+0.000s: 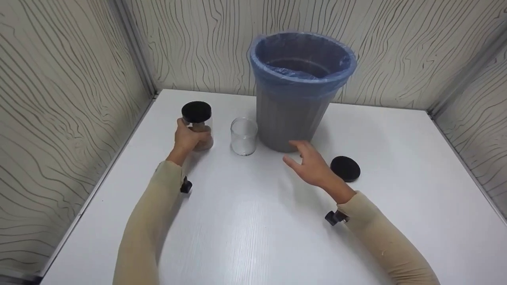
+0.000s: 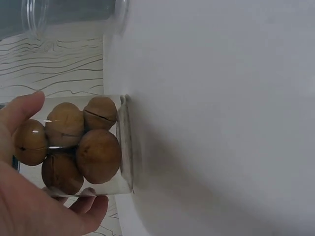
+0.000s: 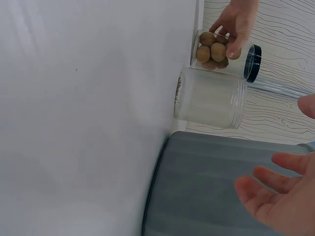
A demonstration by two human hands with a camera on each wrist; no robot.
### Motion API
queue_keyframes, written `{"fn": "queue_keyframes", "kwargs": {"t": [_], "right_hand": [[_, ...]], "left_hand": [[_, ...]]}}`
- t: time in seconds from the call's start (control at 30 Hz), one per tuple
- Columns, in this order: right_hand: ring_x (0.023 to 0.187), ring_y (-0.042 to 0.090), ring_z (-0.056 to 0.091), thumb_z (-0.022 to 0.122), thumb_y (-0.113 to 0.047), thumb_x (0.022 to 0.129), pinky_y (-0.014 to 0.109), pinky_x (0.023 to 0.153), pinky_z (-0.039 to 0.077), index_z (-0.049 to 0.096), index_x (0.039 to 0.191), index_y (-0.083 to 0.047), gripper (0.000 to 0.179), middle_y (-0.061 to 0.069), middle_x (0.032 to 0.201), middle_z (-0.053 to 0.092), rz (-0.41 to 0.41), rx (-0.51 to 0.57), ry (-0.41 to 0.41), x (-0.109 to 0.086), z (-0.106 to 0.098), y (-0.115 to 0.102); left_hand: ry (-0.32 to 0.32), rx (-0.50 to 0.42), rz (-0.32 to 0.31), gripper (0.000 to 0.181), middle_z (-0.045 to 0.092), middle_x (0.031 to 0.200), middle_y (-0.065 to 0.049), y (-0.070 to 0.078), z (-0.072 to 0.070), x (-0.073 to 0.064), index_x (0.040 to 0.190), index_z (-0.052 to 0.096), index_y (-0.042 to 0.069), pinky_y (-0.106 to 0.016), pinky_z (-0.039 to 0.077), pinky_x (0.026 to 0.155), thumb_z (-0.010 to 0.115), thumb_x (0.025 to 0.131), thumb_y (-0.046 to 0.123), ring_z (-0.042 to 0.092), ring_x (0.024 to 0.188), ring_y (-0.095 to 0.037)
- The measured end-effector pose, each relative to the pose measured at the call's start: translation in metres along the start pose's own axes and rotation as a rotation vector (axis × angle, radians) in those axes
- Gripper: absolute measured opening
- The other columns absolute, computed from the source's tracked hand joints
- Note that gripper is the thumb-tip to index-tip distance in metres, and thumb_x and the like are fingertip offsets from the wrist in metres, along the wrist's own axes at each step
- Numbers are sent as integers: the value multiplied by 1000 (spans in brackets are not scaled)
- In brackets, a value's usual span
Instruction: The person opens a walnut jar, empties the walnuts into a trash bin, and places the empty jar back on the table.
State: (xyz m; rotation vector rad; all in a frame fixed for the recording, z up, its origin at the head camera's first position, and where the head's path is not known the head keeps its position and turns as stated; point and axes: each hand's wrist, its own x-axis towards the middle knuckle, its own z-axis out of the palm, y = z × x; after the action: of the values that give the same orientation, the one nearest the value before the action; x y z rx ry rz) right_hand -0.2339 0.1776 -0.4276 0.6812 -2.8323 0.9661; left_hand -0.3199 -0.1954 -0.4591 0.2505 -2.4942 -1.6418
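At the back left of the table, my left hand grips a clear glass jar round its side, thumb on one side and fingers on the other. Several brown walnuts lie inside, toward the jar's bottom. A black lid covers its top. To its right stands a second glass jar, lidless, with small specks at its base in the right wrist view. My right hand hovers over the table with fingers spread and relaxed, holding nothing. A loose black lid lies flat beside my right wrist.
A grey bin with a blue liner folded over its rim stands behind the right hand, close to the lidless jar. Wood-patterned panels enclose the white table at the back and sides.
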Motion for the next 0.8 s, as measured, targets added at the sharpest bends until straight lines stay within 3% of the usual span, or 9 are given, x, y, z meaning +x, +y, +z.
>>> {"fn": "queue_keyframes", "kwargs": {"t": [0.23,0.53,0.8], "right_hand": [[113,32,50,54,-42,94,46,92,44,42,138,0,62,20,137,42,18,0,-13,-2,3,2],[117,32,49,54,-43,94,45,94,44,42,138,-1,62,18,138,42,23,9,-44,1,8,-6],[122,29,45,52,-42,95,43,96,43,41,139,0,62,16,137,43,4,76,-73,5,15,-15]], "left_hand": [[-57,12,65,88,43,132,-17,3,-5,-29,134,27,1,-39,41,94,82,68,22,48,115,-28],[-151,52,180,93,40,134,-15,8,-9,-63,138,25,2,-45,32,104,81,70,29,39,125,-27],[-233,78,290,96,36,138,-14,11,0,-88,142,23,2,-46,29,106,82,71,29,36,128,-27]]}}
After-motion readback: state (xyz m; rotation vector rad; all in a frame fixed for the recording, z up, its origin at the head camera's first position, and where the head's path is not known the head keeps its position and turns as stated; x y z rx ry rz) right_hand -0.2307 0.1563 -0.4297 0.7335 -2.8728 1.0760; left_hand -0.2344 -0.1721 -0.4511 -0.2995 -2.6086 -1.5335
